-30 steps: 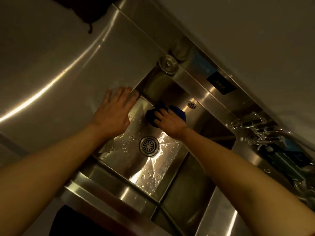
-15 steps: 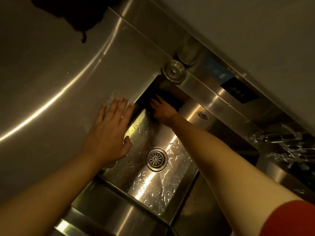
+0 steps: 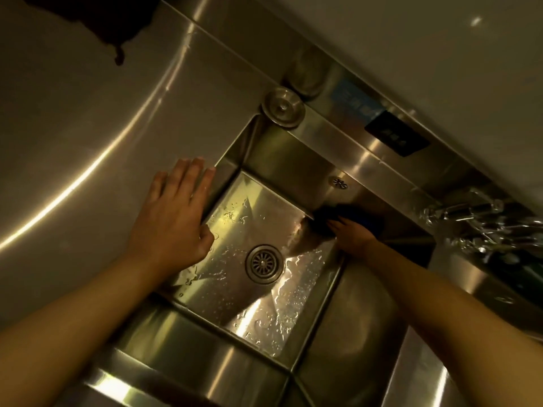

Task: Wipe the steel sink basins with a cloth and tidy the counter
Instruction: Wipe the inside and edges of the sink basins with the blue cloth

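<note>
Right hand: my right hand [image 3: 354, 235] presses the blue cloth [image 3: 357, 220] into the basin's far right corner, fingers over it.
Left hand: my left hand [image 3: 173, 218] lies flat, fingers straight, on the basin rim [image 3: 217, 183].
Cloth: soft, probably wet; best bunched under the palm.
Around: the drain [image 3: 264, 263] sits mid-floor among droplets; the round plug [image 3: 283, 106] rests at the back corner.

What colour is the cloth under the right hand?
Dark blue cloth, seen in the head view.

It was a kitchen: a steel sink basin [image 3: 293, 160] lay beside the left hand [image 3: 173, 218], steel counter [image 3: 73, 142] beneath it.
</note>
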`<state>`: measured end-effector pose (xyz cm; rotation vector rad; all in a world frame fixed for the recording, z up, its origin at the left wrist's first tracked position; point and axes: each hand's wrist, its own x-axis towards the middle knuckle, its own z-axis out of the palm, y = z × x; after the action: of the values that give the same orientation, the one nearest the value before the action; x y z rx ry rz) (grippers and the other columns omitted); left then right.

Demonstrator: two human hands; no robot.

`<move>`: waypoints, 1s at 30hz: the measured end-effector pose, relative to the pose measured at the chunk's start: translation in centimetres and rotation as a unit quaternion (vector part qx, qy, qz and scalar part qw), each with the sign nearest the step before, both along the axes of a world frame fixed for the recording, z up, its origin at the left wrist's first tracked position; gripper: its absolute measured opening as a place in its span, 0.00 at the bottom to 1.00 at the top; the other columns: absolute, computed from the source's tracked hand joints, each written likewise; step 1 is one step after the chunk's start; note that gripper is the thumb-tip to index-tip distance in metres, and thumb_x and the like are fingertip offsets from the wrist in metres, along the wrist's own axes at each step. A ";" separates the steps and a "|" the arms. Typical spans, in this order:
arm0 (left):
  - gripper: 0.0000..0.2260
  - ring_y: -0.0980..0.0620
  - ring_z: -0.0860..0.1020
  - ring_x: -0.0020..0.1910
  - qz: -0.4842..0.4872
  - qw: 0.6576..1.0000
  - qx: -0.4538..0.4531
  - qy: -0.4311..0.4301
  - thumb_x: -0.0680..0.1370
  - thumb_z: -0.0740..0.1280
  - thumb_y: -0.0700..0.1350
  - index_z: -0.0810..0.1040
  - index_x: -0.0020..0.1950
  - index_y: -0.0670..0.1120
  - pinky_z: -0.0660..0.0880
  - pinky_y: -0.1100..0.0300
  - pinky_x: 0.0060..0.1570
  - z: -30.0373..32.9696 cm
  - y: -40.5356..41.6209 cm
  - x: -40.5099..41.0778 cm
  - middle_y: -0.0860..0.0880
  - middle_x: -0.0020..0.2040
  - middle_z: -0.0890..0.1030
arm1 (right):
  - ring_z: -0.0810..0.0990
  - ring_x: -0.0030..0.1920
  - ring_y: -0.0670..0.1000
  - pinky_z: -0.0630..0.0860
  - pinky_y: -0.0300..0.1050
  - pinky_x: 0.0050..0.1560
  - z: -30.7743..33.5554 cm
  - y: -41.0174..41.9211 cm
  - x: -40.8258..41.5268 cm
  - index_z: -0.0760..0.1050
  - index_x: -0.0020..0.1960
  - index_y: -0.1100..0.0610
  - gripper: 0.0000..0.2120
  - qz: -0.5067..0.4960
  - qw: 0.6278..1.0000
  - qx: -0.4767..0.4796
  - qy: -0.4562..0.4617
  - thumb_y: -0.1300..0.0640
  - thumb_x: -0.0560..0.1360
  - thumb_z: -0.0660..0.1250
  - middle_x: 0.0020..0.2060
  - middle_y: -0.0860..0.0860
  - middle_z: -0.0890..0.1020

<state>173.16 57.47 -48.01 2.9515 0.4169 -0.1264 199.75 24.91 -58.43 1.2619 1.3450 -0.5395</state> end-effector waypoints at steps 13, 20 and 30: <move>0.46 0.38 0.55 0.82 0.007 1.000 -0.008 0.010 0.69 0.67 0.57 0.54 0.83 0.42 0.53 0.38 0.79 0.7 -0.5 0.2 0.39 0.82 0.57 | 0.45 0.81 0.65 0.43 0.64 0.79 2.4 5.2 0.8 0.56 0.82 0.57 0.26 0.140 0.984 0.114 -0.003 0.52 0.85 0.53 0.81 0.62 0.50; 0.49 0.39 0.52 0.83 0.012 1.000 -0.015 0.018 0.71 0.72 0.56 0.51 0.84 0.44 0.52 0.37 0.80 0.8 -0.6 0.3 0.40 0.84 0.54 | 0.45 0.82 0.61 0.41 0.61 0.80 0.5 14.6 -1.1 0.66 0.77 0.60 0.22 -0.012 0.963 0.264 0.049 0.56 0.85 0.53 0.81 0.60 0.53; 0.48 0.41 0.52 0.83 0.014 1.000 0.006 0.003 0.70 0.69 0.57 0.53 0.84 0.44 0.56 0.38 0.78 0.5 -0.5 0.2 0.41 0.84 0.55 | 0.47 0.82 0.57 0.45 0.53 0.81 -6.9 18.4 -7.1 0.55 0.82 0.57 0.32 -0.417 0.767 0.441 0.209 0.57 0.82 0.64 0.82 0.55 0.52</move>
<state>173.41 56.94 -47.56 2.9565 0.4618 -0.1287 192.66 43.30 -65.32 2.7153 1.3842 -0.8713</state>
